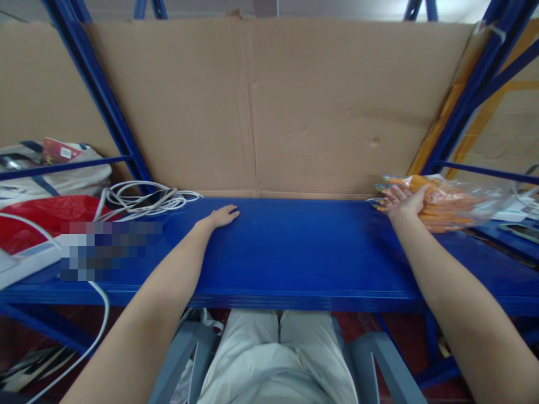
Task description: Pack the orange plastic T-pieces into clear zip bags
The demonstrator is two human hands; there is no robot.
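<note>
On the blue shelf top, my left hand lies flat near the back, palm down and holding nothing. My right hand is at the right, its fingers apart and laid against a clear plastic bag of orange things. What those orange things are, I cannot make out. The palm touches the near left end of the bag, and the fingers do not close round it.
Coiled white cable lies at the back left, beside a red bag and a white power strip. A cardboard panel closes the back between blue posts. A phone lies far right.
</note>
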